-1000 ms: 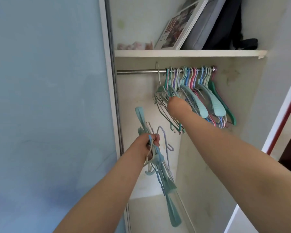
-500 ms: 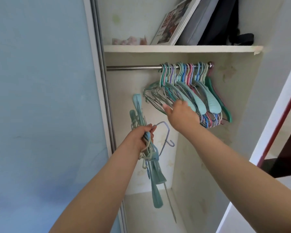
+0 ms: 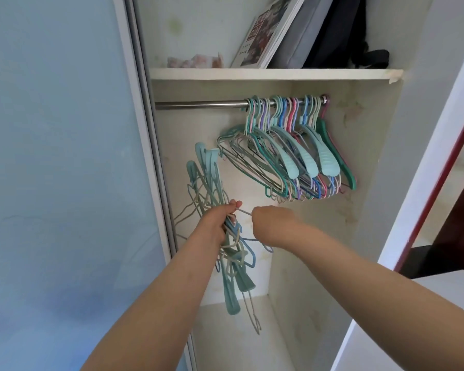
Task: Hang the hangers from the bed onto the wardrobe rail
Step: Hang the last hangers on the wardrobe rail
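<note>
here, two hands (image 3: 241, 223) on one bundle of hangers (image 3: 214, 204), one rail (image 3: 198, 104)

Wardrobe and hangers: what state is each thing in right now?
Steel wardrobe rail: left part bare.
Row of coloured plastic hangers: hooked on rail, bunched right.
Tangled bundle of pale teal hangers: gripped by left hand.
Right hand: pinching a thin wire hanger.
Wardrobe: open.

Metal wardrobe rail (image 3: 198, 104) spans the compartment; a dense row of coloured hangers (image 3: 292, 153) hooks over its right end. White shelf (image 3: 252, 74) above carries a leaning picture book (image 3: 263, 36), grey folder (image 3: 303, 30), dark bag (image 3: 340, 28).
</note>
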Action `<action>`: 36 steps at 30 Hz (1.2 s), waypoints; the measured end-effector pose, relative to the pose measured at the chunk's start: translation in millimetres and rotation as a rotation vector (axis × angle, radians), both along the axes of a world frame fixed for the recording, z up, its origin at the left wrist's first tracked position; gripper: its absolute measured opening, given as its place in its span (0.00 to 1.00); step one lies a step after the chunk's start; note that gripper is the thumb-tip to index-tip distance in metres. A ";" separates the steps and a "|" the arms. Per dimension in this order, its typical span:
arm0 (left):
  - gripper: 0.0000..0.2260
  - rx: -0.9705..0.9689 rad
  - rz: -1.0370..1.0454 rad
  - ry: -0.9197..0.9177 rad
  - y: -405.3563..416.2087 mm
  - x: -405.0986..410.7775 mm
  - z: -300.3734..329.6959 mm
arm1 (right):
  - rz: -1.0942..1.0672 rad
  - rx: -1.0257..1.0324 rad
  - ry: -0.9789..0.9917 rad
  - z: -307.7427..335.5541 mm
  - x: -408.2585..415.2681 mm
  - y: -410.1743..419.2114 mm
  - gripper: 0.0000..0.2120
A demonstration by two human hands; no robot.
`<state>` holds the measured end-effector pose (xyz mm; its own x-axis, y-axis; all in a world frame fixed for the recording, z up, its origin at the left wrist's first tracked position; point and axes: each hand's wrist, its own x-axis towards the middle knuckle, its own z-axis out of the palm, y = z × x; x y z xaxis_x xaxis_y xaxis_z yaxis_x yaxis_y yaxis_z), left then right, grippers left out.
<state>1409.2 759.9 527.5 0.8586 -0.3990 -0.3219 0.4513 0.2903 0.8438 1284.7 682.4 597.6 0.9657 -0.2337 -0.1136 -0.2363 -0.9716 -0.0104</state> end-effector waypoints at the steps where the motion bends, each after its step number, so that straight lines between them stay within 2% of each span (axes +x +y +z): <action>1: 0.12 -0.008 0.008 -0.002 0.5 0.0 0.8 | 0.000 -0.100 -0.080 -4.2 -1.7 0.5 0.11; 2: 0.09 -0.016 0.011 0.000 1.8 -1.7 3.4 | -0.007 -0.149 -0.144 -6.7 -3.1 -1.1 0.12; 4: 0.10 -0.030 0.030 0.015 6.5 0.3 3.1 | -0.037 -0.191 -0.218 -6.9 -3.1 -9.4 0.14; 7: 0.04 -0.050 0.052 0.064 19.6 4.9 0.1 | -0.093 -0.193 -0.294 -1.8 -1.7 -27.3 0.14; 12: 0.07 -0.104 0.048 0.116 30.8 3.5 0.2 | -0.099 -0.259 -0.559 4.7 12.9 -48.3 0.04; 16: 0.06 -0.091 0.017 0.127 30.1 -2.6 7.3 | -0.105 -0.287 -0.678 15.6 35.4 -56.8 0.05; 21: 0.09 0.000 0.003 0.030 28.8 0.8 19.2 | -0.088 -0.231 -0.626 33.0 74.3 -58.6 0.16; 26: 0.08 -0.009 0.004 -0.014 31.3 3.3 33.7 | -0.114 -0.166 -0.457 40.4 103.6 -58.2 0.16; 30: 0.08 -0.045 0.002 -0.012 34.8 6.1 33.7 | -0.152 -0.211 -0.305 28.2 103.0 -62.6 0.13; 33: 0.08 -0.071 0.026 0.003 37.7 6.4 29.7 | -0.222 -0.177 -0.315 21.4 94.9 -69.3 0.14; 36: 0.08 -0.079 0.040 -0.001 39.2 6.8 23.3 | -0.235 -0.112 -0.413 7.6 90.1 -75.1 0.17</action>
